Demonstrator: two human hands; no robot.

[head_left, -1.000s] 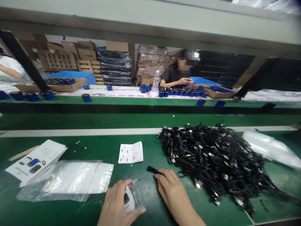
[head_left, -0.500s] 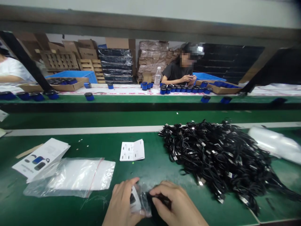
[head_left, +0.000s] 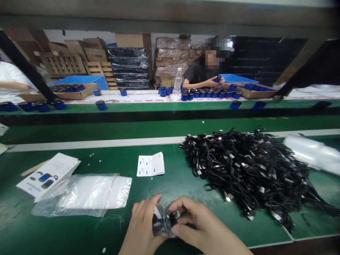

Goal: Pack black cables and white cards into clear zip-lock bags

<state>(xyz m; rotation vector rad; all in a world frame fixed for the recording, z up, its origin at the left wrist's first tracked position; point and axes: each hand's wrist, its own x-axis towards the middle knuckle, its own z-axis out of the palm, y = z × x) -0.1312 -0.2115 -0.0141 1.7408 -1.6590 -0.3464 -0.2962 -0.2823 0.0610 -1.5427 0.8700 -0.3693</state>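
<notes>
My left hand (head_left: 146, 223) is closed around a small clear plastic bag (head_left: 165, 224) low in the middle of the view. Inside the bag show a bit of white printed paper and a dark bundle. At the bag's right end, my right hand (head_left: 190, 219) has its thumb and fingers curled around a black cable (head_left: 174, 216), partly in the bag and mostly hidden by the fingers. Close by on the right spreads a big heap of black cables (head_left: 239, 170) with metal plugs. Just beyond my hands, a folded leaflet (head_left: 151, 165) lies open on the green bench.
A stack of clear bags (head_left: 90, 193) and printed leaflets (head_left: 46, 177) lie at left. A plastic roll (head_left: 310, 152) rests behind the heap. Across the bench, a person (head_left: 204, 72) handles a small object behind rows of blue-and-black devices (head_left: 204, 94) and a bottle (head_left: 177, 81).
The black cable has gone from outside the bag's right end to mostly inside it. My right fingers have loosened slightly at the bag's mouth. The view has tilted down a little.
</notes>
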